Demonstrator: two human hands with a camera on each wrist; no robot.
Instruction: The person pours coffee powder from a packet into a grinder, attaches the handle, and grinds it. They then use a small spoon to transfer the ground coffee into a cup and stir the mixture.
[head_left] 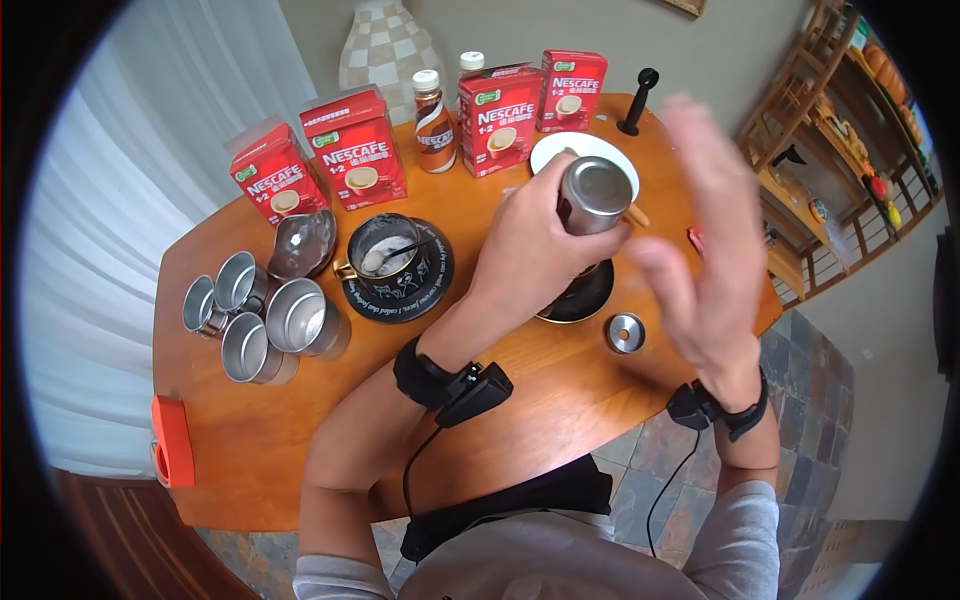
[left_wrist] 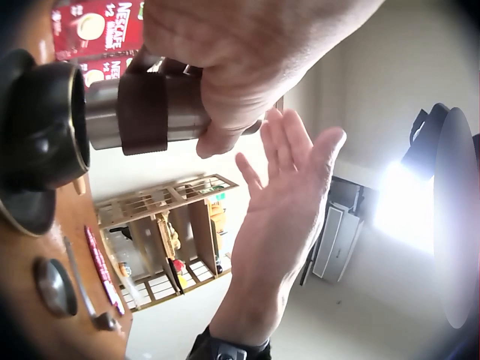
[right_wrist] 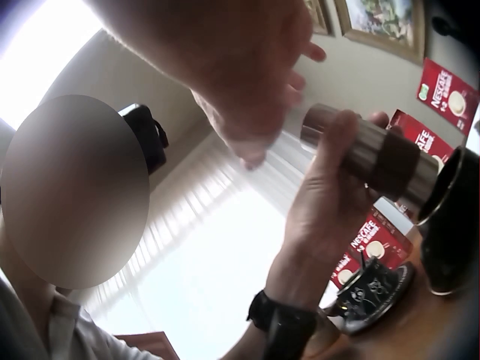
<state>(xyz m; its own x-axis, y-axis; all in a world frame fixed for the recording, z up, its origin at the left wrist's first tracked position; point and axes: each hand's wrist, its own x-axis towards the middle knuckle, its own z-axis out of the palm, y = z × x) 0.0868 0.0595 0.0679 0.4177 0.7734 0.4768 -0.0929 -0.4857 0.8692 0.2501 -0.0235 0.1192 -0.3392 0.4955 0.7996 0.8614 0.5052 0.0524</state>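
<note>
My left hand (head_left: 530, 245) grips a steel cylinder (head_left: 597, 185) with a brown band, which looks like the body of a hand coffee grinder. In the left wrist view its far end meets the mouth of a black cup (left_wrist: 51, 127), gold at the rim, standing on a black saucer (left_wrist: 30, 214). From above, hand and cylinder hide most of that cup. To the right my right hand (head_left: 715, 230) is raised, blurred, holding nothing; its palm and extended fingers show in the left wrist view. Below it on the table lies a round metal disc (head_left: 626, 333) with a central hole.
On the left stand several steel cups (head_left: 302, 315), a dark glossy dish (head_left: 302, 245) and a patterned black cup (head_left: 385, 248) with a spoon. Red Nescafe boxes (head_left: 355, 150) and a bottle (head_left: 433, 125) line the back. A white bowl (head_left: 550, 148) sits behind the cylinder.
</note>
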